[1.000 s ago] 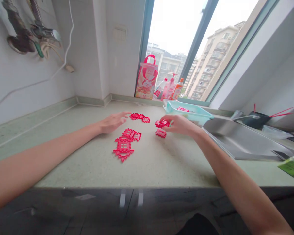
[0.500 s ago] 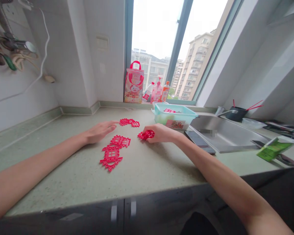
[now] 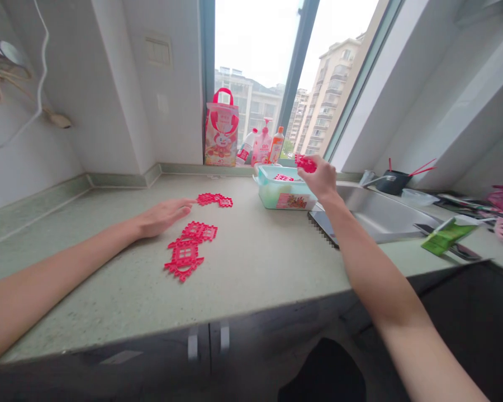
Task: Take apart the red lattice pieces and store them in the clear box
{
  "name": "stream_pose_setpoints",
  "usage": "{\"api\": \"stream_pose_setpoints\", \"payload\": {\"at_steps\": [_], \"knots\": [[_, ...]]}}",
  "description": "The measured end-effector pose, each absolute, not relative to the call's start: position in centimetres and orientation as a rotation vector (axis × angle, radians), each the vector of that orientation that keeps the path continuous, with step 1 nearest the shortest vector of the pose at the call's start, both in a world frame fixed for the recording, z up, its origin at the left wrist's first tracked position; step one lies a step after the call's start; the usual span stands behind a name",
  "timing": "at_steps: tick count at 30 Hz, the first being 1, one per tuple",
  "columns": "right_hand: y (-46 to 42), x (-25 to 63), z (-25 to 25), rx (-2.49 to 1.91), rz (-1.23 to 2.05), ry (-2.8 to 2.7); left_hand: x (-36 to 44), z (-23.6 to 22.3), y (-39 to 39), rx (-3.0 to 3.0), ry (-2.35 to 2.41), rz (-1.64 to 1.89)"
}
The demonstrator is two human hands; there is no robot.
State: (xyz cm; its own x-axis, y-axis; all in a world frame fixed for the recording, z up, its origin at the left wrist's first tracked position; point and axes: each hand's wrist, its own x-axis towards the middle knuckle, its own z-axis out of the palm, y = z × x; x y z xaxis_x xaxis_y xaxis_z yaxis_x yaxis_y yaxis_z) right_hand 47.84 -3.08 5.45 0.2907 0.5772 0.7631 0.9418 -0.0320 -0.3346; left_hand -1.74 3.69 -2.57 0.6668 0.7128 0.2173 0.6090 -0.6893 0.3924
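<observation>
right hand (image 3: pixel 323 178) is gripping some red pieces (image 3: pixel 307 163) up by the teal tub (image 3: pixel 268 192), left hand (image 3: pixel 161 216) is lying loosely open right by the far red cluster (image 3: pixel 208 198), and a nearer red cluster (image 3: pixel 188 244) is sitting on the surface (image 3: pixel 245 245)

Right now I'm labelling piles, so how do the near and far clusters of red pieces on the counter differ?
The near cluster is larger than the far cluster. The near cluster stretches front to back; the far cluster runs mostly sideways. The far cluster lies by the fingertips of the left hand; the near cluster lies closer to the front edge of the counter. Both are red with notched edges.
</observation>
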Motion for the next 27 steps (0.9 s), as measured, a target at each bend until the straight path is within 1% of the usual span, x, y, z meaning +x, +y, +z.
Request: {"api": "stream_pose_setpoints", "payload": {"at_steps": [3,5,8,12,15,18,22,27], "knots": [[-3.2,49.5,5.2,-1.829,-0.450,-1.399,-1.7,-2.4,3.5,2.607,1.068,0.479],[-3.5,49.5,5.4,-1.820,-0.472,-1.364,-1.6,-2.2,3.3,2.608,1.072,0.445],[-3.9,47.7,6.0,-1.678,-0.585,-1.360,-1.4,-2.0,3.0,2.601,1.072,0.433],[-4.5,41.7,5.1,-1.430,-0.576,-1.648,-1.2,-2.1,2.9,2.621,1.026,0.444],[-5.8,35.2,2.6,-1.111,-0.329,-2.140,-1.2,-2.2,2.9,2.624,1.004,0.454],[-7.4,29.5,-0.3,-0.952,-0.016,-2.476,-1.3,-2.2,3.0,2.659,0.966,0.443],[-8.0,26.6,-2.4,-0.951,0.110,-2.623,-1.6,-2.4,3.4,2.732,0.891,0.397],[-6.5,28.1,-2.6,-0.863,0.183,-2.598,-1.6,-2.9,4.0,2.703,0.877,0.423]]}}
